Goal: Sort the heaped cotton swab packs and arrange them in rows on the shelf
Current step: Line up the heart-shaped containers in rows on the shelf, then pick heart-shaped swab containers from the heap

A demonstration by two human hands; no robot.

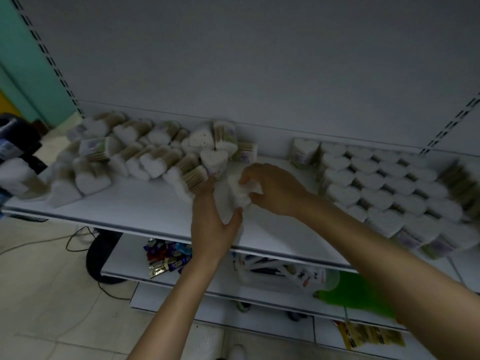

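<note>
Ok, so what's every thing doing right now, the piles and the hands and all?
Heap of packs: jumbled, lying all ways on the shelf's left side.
Rows of packs: upright and neat on the right side.
Held pack: blurred, gripped by both hands near the shelf's middle.
Left hand: curled round the held pack from below.
Right hand: pinching its top.
Shelf: carrying heap and rows.
</note>
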